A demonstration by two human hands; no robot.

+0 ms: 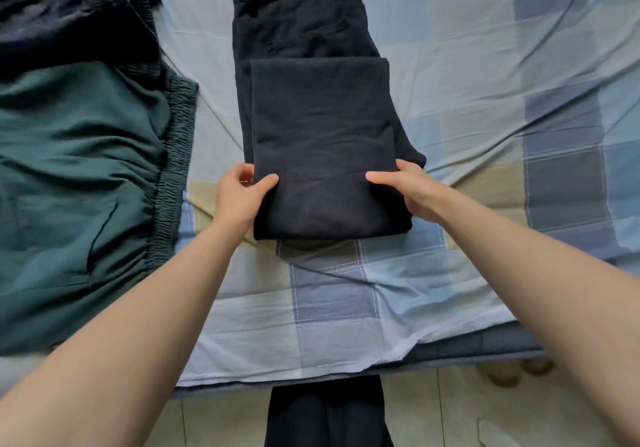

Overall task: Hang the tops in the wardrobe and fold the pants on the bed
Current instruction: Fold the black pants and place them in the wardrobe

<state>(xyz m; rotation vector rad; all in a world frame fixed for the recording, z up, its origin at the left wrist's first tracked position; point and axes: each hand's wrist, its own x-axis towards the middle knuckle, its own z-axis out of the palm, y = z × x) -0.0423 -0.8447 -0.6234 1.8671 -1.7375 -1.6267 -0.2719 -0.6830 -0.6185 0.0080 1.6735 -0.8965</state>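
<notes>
Black pants [318, 128] lie lengthwise in the middle of the bed [485, 100], waistband at the far end and the legs folded back over the seat. My left hand [242, 194] grips the left side of the near folded end, thumb on top and fingers underneath. My right hand [405, 190] grips the right side of the same fold in the same way. The near fold is lifted slightly off the sheet.
Dark green pants [79, 183] with an elastic waistband lie on the left of the bed. A dark navy garment [69, 14] is bunched at the far left. The checked blue sheet ends at the near edge, with tiled floor [450, 412] below.
</notes>
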